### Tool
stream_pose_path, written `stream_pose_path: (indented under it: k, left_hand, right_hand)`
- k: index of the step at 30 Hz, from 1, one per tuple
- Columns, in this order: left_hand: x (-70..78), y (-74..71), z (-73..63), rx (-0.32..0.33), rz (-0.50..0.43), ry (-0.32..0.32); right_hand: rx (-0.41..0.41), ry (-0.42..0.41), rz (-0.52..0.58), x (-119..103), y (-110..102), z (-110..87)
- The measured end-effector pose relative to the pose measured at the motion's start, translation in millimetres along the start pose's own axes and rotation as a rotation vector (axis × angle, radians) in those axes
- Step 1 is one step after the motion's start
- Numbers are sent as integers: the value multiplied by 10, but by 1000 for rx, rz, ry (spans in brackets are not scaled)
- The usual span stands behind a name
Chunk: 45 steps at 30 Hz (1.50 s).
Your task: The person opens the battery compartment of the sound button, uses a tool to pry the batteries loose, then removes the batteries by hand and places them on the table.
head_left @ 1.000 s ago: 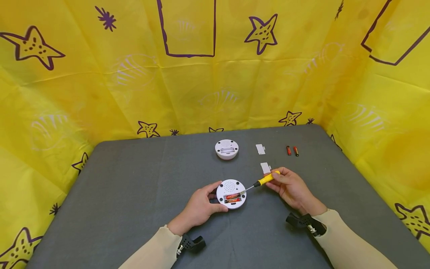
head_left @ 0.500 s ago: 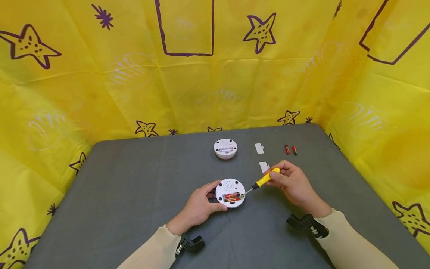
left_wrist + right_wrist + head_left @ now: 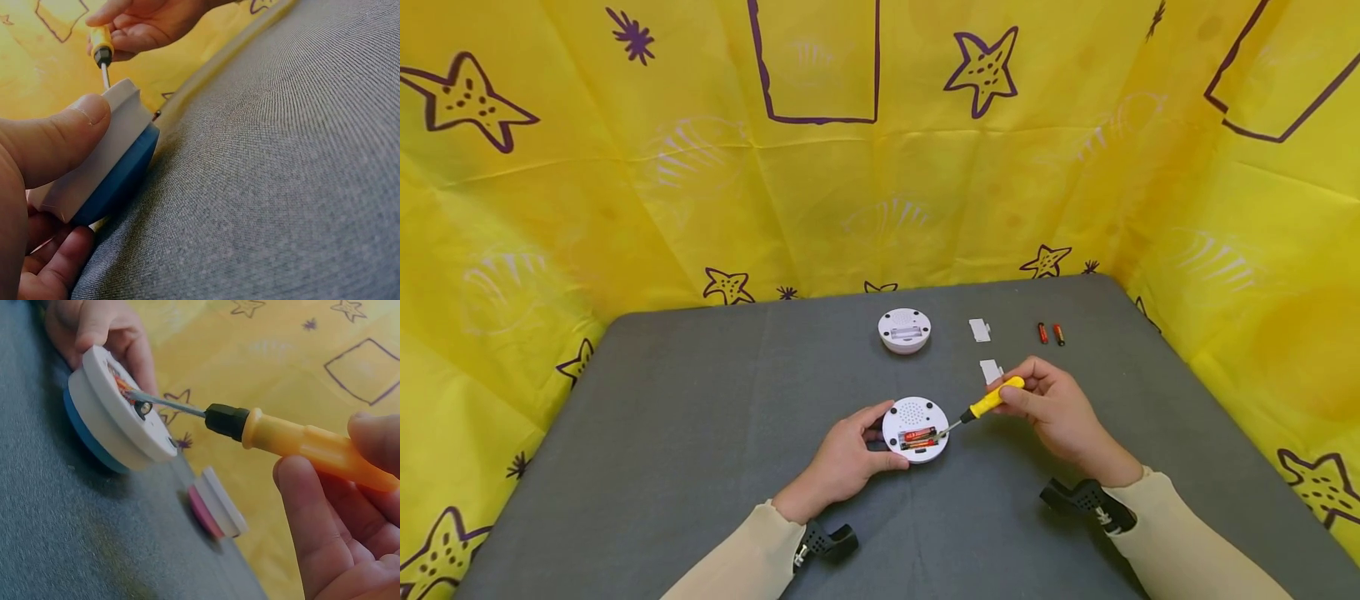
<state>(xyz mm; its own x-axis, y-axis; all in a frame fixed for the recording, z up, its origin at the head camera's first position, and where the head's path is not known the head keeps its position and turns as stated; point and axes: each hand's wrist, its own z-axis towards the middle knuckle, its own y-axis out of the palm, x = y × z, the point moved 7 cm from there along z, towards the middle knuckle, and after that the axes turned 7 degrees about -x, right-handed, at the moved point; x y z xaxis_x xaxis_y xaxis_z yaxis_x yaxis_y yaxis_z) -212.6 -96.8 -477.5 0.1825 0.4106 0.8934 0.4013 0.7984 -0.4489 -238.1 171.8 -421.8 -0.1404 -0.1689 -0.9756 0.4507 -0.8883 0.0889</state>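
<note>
My left hand [image 3: 842, 458] grips the edge of a round white device [image 3: 913, 412], thumb on the near rim and fingers round the far side. Its underside faces up, with two red AAA batteries [image 3: 919, 438] in the uncovered compartment; a blue part [image 3: 122, 178] shows below the white body. My right hand [image 3: 1060, 408] holds a screwdriver [image 3: 996, 398] by its yellow handle between thumb and fingers. The metal shaft [image 3: 169, 403] slants down to the left, its tip at the right end of the batteries in the compartment.
Behind stands a second round white device [image 3: 905, 331], pink at its base in the right wrist view, its battery compartment bare. Two white battery covers, one farther [image 3: 980, 330] and one nearer [image 3: 991, 372], lie to its right. Two loose batteries [image 3: 1051, 334] rest farther right on the grey table [image 3: 737, 417].
The screwdriver tip has shifted slightly down from the upper battery's end toward the lower one, its handle tilting steeper. My left hand and the device stay in place.
</note>
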Motion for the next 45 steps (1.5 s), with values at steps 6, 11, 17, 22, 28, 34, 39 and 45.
stream_pose_path:
  k: [6, 11, 17, 22, 28, 34, 39, 45]
  left_hand:
    - [2, -2, 7, 0, 9, 4]
    - [5, -5, 12, -3, -1, -1]
    - [13, -12, 17, -1, -4, 0]
    - [11, -13, 12, 0, -5, -5]
    - [17, -6, 12, -3, -6, -4]
    - [18, -5, 11, -4, -3, -6]
    - [15, -3, 8, -6, 2, -6]
    - [11, 0, 5, 0, 6, -8]
  right_hand:
    - [17, 15, -22, -11, -8, 4]
    - [24, 41, -60, -31, -25, 6]
    - [30, 32, -85, -79, -53, 12]
    - [15, 59, -78, -49, -28, 18]
    - [10, 59, -61, -32, -12, 9]
    - [3, 40, -65, -45, -12, 6]
    - [3, 47, -92, -42, -11, 6]
    - [19, 57, -188, -79, 11, 0]
